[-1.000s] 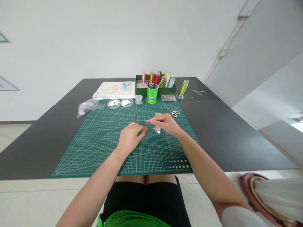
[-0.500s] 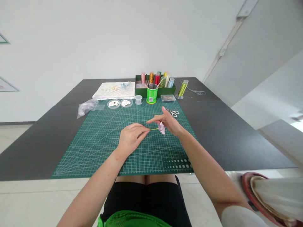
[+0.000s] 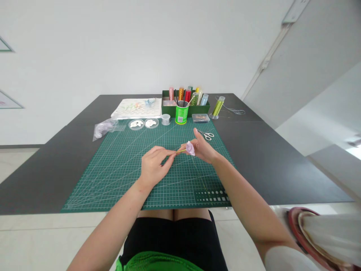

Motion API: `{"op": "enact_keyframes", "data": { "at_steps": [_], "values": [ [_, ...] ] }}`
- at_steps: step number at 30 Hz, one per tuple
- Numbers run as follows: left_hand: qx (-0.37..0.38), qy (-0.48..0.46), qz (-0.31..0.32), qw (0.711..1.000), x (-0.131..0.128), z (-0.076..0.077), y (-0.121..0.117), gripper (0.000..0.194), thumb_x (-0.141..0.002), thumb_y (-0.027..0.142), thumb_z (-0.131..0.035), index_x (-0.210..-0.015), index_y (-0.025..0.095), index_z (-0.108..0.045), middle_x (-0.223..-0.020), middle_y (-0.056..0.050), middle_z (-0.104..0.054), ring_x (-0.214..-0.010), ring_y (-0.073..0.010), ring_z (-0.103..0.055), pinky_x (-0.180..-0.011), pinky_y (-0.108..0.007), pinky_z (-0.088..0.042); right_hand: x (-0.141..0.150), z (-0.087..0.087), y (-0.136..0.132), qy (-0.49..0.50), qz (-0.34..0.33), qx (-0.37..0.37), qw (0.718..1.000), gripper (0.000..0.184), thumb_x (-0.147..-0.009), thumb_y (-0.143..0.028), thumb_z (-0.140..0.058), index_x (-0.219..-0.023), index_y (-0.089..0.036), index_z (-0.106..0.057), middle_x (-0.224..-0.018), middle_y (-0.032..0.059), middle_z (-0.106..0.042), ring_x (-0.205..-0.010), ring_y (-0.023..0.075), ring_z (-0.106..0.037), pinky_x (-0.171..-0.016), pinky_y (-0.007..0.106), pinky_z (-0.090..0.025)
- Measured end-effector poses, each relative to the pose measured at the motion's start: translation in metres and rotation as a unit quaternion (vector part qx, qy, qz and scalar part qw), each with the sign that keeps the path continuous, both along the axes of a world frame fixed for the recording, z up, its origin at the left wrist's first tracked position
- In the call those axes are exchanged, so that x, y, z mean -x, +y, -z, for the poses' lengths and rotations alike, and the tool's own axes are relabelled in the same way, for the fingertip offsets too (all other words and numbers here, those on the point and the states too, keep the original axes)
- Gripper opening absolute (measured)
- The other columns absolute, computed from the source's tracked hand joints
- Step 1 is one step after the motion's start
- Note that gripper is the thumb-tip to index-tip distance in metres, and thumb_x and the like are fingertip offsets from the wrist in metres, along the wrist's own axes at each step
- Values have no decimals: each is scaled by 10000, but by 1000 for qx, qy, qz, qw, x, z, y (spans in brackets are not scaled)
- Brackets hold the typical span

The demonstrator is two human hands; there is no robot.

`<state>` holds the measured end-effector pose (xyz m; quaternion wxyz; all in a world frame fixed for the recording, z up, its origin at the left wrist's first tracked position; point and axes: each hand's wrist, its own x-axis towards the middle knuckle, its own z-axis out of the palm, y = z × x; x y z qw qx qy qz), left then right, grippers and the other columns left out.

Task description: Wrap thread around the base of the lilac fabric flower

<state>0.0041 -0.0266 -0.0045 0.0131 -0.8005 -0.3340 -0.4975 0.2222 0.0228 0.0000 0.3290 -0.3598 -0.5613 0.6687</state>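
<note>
Plastic bag [image 3: 105, 127] sits far left on the dark bench [image 3: 282, 162], off the green cutting mat [image 3: 118, 169]. Next along the back edge: patterned paper pad [image 3: 138, 107], two clear dishes [image 3: 143, 124] with white bits, small spool [image 3: 166, 119], green cup [image 3: 181, 113] of tools in front of a green box [image 3: 197, 109] of bead tubes, flat clear case [image 3: 200, 117], scissors [image 3: 207, 134], yellow-green thread spool [image 3: 218, 106] far right.

Left hand [image 3: 153, 168]: narrow pinch grip on the free end of a thin yellow-green wire [image 3: 181, 151], thumb and forefinger closed on it. Right hand [image 3: 202, 148]: fingers closed around a small lilac petal piece [image 3: 190, 148] where the wire enters it. Both are raised just above mat centre, wire short and taut between the hands.

Risks, as I judge them:
- Wire is thin; if the left pinch slackens, it slides out of the petal.
- Too much pull or twist from either side could kink the wire or tear the soft petal.
- Trailing wire runs down toward the mat's near edge; it could snag and jerk the piece.
- Scissors lie just beyond the right hand; a wide wrist turn could knock them.
</note>
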Motion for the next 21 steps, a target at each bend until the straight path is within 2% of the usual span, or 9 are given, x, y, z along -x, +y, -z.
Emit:
{"op": "enact_keyframes", "data": {
  "at_steps": [2,6,9,12,14,16,18,20,21],
  "values": [
    [41,-27,-4,999,-1,-2,-1,128,-941,188,-666,-873,205,-773,-775,-5,-783,-706,-149,-670,-714,-283,-526,3,0,-1,19,-27,23,999,973,-931,-846,-161,-871,-118,-804,-652,55,-576,-625,162,-397,-632,321,-332],
    [187,-113,10,976,-1,-3,1,131,-901,246,-676,-818,210,-770,-703,8,-716,-591,-124,-538,-606,-267,-439,9,-1,-3,60,-12,67,996,995,-933,-843,-107,-820,-114,-776,-631,50,-536,-614,165,-365,-612,324,-310],
    [306,-218,48,926,0,-4,8,161,-853,338,-705,-786,198,-748,-634,17,-632,-560,-116,-468,-550,-252,-374,13,-3,-5,109,3,80,991,966,-973,-783,-58,-765,-136,-746,-591,29,-469,-596,164,-331,-600,319,-307],
    [380,-307,91,868,0,-11,18,187,-797,373,-735,-774,189,-720,-700,6,-645,-589,-107,-475,-569,-245,-378,15,-5,-6,152,21,85,984,933,-978,-777,-74,-772,-145,-728,-556,-14,-361,-557,152,-290,-588,309,-305],
    [421,-338,110,834,-2,-20,25,202,-780,390,-742,-783,191,-712,-693,15,-619,-554,-90,-419,-539,-237,-344,16,-3,-5,165,35,76,983,891,-958,-812,-148,-798,-153,-725,-552,-33,-330,-536,143,-277,-582,300,-308],
    [465,-337,134,808,-4,-31,32,206,-753,389,-758,-768,190,-706,-680,20,-593,-547,-83,-409,-528,-231,-336,16,1,-3,157,61,56,984,842,-926,-843,-232,-799,-167,-718,-554,-32,-360,-530,139,-302,-586,295,-321],
    [487,-315,151,801,-7,-39,41,212,-747,396,-759,-753,191,-706,-678,15,-598,-543,-85,-408,-520,-234,-339,16,7,1,110,117,31,987,788,-893,-858,-296,-758,-187,-686,-587,-6,-461,-566,152,-407,-631,303,-369],
    [480,-283,153,816,-10,-43,50,200,-745,386,-760,-748,192,-713,-695,8,-623,-547,-89,-413,-523,-241,-345,15,14,5,19,209,-21,977,699,-881,-825,-365,-708,-206,-640,-689,33,-586,-692,186,-536,-738,328,-423],
    [472,-274,150,825,-12,-44,54,194,-744,384,-757,-743,194,-716,-695,8,-629,-545,-90,-413,-521,-242,-341,14,17,7,-29,256,-65,964,629,-884,-776,-411,-711,-212,-631,-764,47,-633,-782,205,-578,-809,343,-435]
  ]
}}
